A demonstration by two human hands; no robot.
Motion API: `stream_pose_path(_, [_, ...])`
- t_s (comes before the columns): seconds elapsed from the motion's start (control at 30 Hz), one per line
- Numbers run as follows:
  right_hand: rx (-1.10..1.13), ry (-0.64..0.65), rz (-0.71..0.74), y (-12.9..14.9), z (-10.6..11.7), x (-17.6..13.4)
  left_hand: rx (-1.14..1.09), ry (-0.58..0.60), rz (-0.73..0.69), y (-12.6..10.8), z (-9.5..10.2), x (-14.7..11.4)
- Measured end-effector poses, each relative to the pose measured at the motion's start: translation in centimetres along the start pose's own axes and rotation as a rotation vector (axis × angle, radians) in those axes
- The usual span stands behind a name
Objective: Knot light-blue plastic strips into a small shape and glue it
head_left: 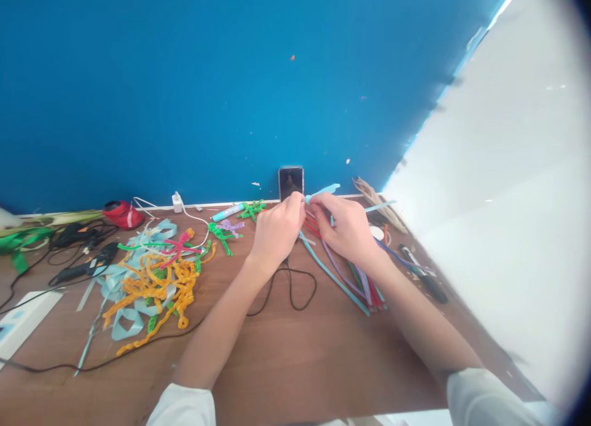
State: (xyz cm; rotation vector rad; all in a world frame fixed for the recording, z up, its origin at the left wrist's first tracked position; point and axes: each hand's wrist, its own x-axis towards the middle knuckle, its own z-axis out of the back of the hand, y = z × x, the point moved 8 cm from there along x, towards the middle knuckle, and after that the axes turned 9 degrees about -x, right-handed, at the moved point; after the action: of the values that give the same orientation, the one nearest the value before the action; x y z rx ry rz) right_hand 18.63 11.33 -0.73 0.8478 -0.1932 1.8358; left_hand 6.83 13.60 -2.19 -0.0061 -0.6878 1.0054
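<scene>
My left hand (280, 224) and my right hand (344, 224) meet above the table, fingertips pinched close together. Between them is a light blue pipe cleaner (324, 192), bent or twisted at the top. Long light blue ends (339, 280) stick out downward and to the right; I cannot tell whether they all belong to one piece. Under my right forearm lies a bundle of purple, red and green pipe cleaners (367, 289). Behind my hands a phone (290, 181) leans on the wall, partly hidden by my left hand. The fingertips' exact grip is hidden.
Left of me lies a pile of orange pipe cleaners (159, 284) and light blue ribbon (127, 323). Green twisted figures (252, 210) and a glue stick (228, 212) sit near the wall. A black cable (175, 335) crosses the table toward a power strip (28, 321). A marker (429, 281) lies right.
</scene>
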Motion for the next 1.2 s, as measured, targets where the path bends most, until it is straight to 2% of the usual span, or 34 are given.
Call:
stream_pose_path(0.13, [0.029, -0.014, -0.029, -0.2, 0.3, 0.0, -0.166, -0.054, 0.117, 0.6, 0.3, 0.1])
stream_pose_path(0.3, [0.131, -0.006, -0.063, -0.3, 0.3, 0.1, -0.508, -0.122, 0.177, 0.9, 0.4, -0.1])
stream_pose_path(0.63, [0.193, -0.047, -0.19, -1.1, 0.5, -0.1, -1.221, -0.051, 0.347, 1.2, -1.1, -0.2])
stream_pose_path(0.83, [0.303, -0.037, -0.224, -1.5, 0.3, 0.0, -1.431, -0.016, 0.435, 1.2, -1.2, -0.1])
stream_pose_path(1.07, [0.358, 0.015, -0.115, -1.2, 0.3, 0.3, -1.723, 0.141, 0.496, 0.7, -1.2, -0.1])
stream_pose_path(1.2, [0.381, -0.003, -0.066, -1.4, 1.0, 0.5, -1.971, 0.382, 0.554, -0.1, -1.9, -0.4])
